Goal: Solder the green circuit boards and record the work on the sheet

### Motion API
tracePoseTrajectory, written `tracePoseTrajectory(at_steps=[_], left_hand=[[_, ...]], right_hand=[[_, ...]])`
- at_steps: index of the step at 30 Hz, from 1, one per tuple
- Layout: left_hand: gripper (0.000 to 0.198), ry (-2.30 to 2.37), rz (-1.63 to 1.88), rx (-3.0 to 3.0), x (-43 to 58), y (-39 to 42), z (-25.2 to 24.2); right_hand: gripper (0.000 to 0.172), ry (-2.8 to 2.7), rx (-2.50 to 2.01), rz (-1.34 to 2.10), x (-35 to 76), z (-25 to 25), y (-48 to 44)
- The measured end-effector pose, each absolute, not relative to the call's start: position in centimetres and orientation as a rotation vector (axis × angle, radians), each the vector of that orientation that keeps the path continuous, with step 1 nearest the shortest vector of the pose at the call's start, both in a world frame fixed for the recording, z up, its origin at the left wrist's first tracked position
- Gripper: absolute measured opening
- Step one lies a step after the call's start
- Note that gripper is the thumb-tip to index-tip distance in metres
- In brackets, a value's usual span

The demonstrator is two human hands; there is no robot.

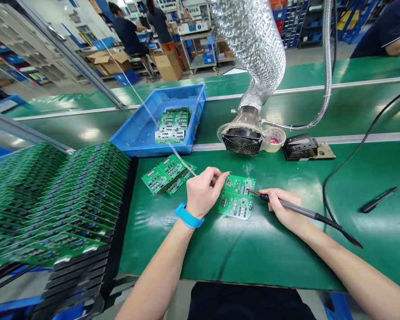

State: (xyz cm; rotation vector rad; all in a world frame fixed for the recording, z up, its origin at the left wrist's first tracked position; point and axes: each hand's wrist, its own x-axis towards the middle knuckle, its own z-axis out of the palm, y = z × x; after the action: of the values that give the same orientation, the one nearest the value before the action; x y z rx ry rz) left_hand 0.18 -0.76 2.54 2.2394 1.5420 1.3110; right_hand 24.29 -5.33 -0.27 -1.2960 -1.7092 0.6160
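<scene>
Our left hand (pixel 203 192) pinches thin solder wire (pixel 224 174), our right hand (pixel 282 206) a black soldering iron (pixel 296 208); we'd take the light, stiff green circuit board (pixel 236 198) by its edges.

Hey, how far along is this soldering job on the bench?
Done, it seems: green circuit boards lie stacked in the blue tray, though I can't confirm they're finished. In hand: the right hand holds a soldering iron to a board, the left hand pinching what looks like solder wire. Left, possibly: the long rack of boards and the small stack on the mat.
</scene>
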Motion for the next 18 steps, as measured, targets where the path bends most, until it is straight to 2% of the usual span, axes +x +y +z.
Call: tracePoseTrajectory(at_steps=[6,13,18], left_hand=[[0.031,1.430,0.918,2.134,1.6,-0.7,0.7],[0.021,1.386,0.781,2.112,2.3,-0.6,-0.6],[0.020,1.422,0.809,2.131,2.5,-0.9,-0.7]], right_hand=[[0.041,-1.732,-1.276,0.599,24.5,-0.4,-5.4],[0.040,-1.761,-1.265,0.597,24.2,-0.2,-5.4],[0.039,-1.782,-1.256,0.591,24.1,0.0,-5.4]])
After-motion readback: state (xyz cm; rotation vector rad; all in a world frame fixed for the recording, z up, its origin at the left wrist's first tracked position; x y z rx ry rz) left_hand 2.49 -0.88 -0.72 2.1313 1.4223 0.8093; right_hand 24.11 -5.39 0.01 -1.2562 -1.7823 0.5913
